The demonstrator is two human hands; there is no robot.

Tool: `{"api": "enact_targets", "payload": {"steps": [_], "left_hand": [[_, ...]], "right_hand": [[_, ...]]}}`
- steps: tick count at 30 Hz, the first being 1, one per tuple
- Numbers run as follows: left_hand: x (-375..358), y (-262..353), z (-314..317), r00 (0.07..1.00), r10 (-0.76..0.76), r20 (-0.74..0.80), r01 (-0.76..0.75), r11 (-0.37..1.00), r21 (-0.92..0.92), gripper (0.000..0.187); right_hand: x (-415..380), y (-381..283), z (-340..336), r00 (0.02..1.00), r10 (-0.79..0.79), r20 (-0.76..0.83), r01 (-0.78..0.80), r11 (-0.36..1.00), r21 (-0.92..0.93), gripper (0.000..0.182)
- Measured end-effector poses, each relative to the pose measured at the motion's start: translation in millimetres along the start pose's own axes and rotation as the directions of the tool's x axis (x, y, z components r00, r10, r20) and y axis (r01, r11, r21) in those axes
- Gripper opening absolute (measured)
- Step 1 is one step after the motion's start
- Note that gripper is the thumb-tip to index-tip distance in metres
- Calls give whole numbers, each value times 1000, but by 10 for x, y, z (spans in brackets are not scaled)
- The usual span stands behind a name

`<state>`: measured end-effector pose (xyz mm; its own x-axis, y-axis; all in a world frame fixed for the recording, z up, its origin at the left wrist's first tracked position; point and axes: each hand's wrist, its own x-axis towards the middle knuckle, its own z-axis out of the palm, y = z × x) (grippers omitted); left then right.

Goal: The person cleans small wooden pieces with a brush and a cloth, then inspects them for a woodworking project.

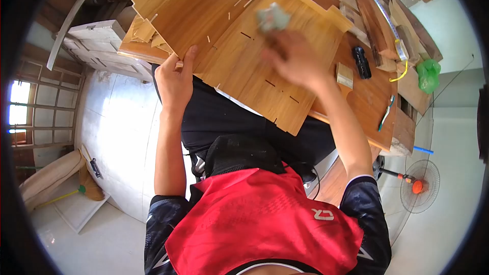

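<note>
A large thin wooden panel piece (234, 66) with slots and notched edges lies tilted across my lap and the table, one part of it rising at the upper left. My left hand (175, 79) pinches the lower edge of the raised part between thumb and fingers. Over the flat part, my right hand (293, 56) is blurred by motion, its fingers closed around a dark handle-like item. A pale greyish piece (273, 17), too blurred to identify, shows just beyond those fingers.
On the wooden table (374, 117) are a black tool (361, 62), a small wooden block (345, 75) and a toothbrush (386, 113). Wood strips, a tape measure (401, 49) and a green bag (429, 75) sit at the right. A fan (418, 186) stands lower right.
</note>
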<state>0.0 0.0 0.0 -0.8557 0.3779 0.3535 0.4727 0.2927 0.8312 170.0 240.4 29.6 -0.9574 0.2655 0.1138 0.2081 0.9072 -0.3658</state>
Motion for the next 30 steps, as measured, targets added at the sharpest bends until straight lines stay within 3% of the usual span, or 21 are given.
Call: {"api": "enact_targets", "payload": {"steps": [1,2,3,4,5,7,8,11,12,15,16,19,20,21,23,24,27,28,30], "left_hand": [[30,17,3,998,49,-25,-49,999,7,26],[0,34,-3,995,93,-37,-92,996,21,26],[-320,14,25,1000,-24,10,24,999,-48,25],[-262,11,51,1000,7,-9,-8,995,-100,25],[-174,1,49,998,46,-31,-50,988,-148,24],[-92,12,-16,1000,12,5,-11,999,-51,24],[-99,23,-31,1000,-17,18,18,1000,-9,24],[-102,54,-27,1000,29,-9,-29,999,-38,24],[-75,40,-13,999,31,-21,-32,997,-70,24],[-81,-29,22,999,23,-23,-25,995,-95,25],[-84,-23,8,999,32,-19,-33,998,-60,25],[-116,-4,-25,1000,8,23,-8,1000,-4,26],[-92,-7,-23,999,-9,38,9,1000,9,27],[-55,-32,-1,1000,31,-3,-31,999,-28,26],[-64,-85,48,993,93,-68,-100,990,-98,31],[-48,-83,47,995,85,-56,-89,993,-81,32],[-87,-45,9,998,66,-20,-67,997,-24,35],[-83,-62,-3,998,68,-11,-68,998,2,36],[-44,-52,-1,997,75,-18,-75,997,1,37]], "right_hand": [[-58,-250,28,993,-89,80,89,996,1,68],[-196,-463,182,967,-255,6,255,967,18,65],[-545,-711,293,933,-353,68,347,934,86,63],[-569,-790,390,870,-494,-19,493,865,98,60],[-445,-714,429,904,-424,-60,427,903,43,61],[-92,-381,428,952,-276,-129,273,961,-45,63],[24,-193,446,972,-84,-219,79,996,-31,63],[54,-514,349,991,-133,-6,133,987,92,61],[-59,-740,462,951,-283,-126,308,906,291,57],[-108,-855,255,954,-260,148,222,947,231,52],[77,-609,214,964,-192,184,166,975,145,76],[147,-304,284,979,-61,-195,1,956,-295,83],[34,-330,309,996,68,60,-56,980,-193,84],[-59,-506,375,988,-114,101,128,981,-145,85],[-270,-741,493,879,-447,168,457,889,-21,86],[-258,-783,426,881,-415,225,424,906,10,86],[178,-187,248,988,-50,145,68,990,-122,82],[291,-87,298,976,-44,-213,21,994,-108,77],[279,-283,146,991,-5,134,11,999,-46,79]]}}
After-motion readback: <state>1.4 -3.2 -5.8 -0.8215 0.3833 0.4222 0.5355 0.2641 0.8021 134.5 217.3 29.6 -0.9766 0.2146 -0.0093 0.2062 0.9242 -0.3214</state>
